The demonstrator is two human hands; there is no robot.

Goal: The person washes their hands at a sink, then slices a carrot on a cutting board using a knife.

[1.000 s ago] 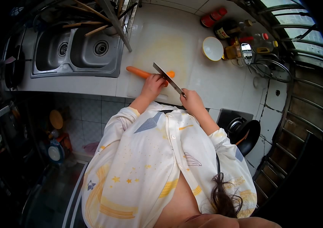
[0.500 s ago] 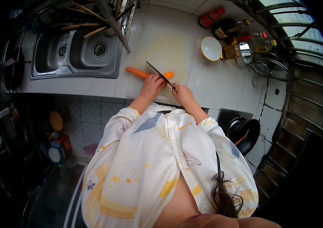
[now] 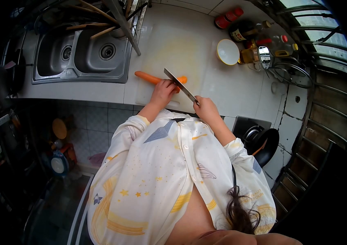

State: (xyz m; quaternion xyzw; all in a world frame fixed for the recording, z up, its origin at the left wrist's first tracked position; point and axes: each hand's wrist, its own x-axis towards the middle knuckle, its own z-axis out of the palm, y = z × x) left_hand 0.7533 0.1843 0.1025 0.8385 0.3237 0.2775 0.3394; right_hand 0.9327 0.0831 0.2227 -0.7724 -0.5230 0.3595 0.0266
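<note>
An orange carrot [image 3: 147, 76] lies on a pale cutting board [image 3: 173, 49] near the counter's front edge. My left hand [image 3: 163, 92] is closed over the carrot's right part and holds it down. In my right hand [image 3: 206, 108] is the handle of a kitchen knife [image 3: 186, 92], its blade slanting up and left across the carrot beside my left fingertips. Cut carrot [image 3: 182, 79] shows just beyond the blade, on its right side. My left fingers partly hide the cut end.
A double steel sink [image 3: 100, 77] is set into the counter at left, with a rack post [image 3: 126, 34] beside it. A white bowl [image 3: 227, 52], several bottles and a glass lid [image 3: 292, 74] stand at right. A black wok [image 3: 268, 147] sits by the stove at lower right.
My right hand has drawn the knife back, toward me and to the right. My left hand stays on the carrot, almost unmoved.
</note>
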